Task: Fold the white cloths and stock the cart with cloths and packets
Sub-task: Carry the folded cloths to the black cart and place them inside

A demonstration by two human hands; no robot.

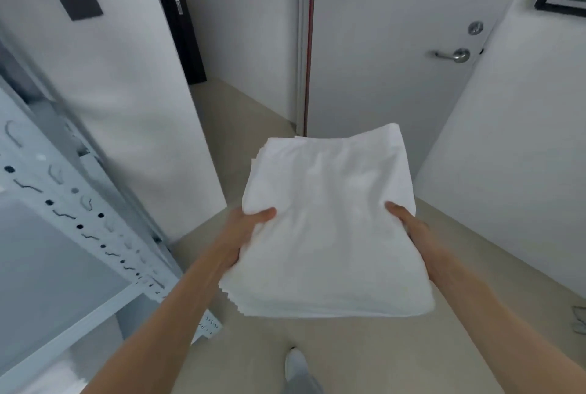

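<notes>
A thick stack of folded white cloths (329,229) hangs in mid-air in front of me, above the beige floor. My left hand (244,232) grips the stack's left edge, thumb on top and fingers hidden beneath. My right hand (407,222) grips the right edge the same way, thumb lying on the top cloth. The layered edges of several cloths show at the stack's near left corner. No cart or packets are in view.
A pale metal shelving rack (79,229) with a perforated post stands at the left. A closed white door (396,45) with a lever handle (453,55) is straight ahead. White walls close in on both sides. My shoe (295,365) is on the floor below.
</notes>
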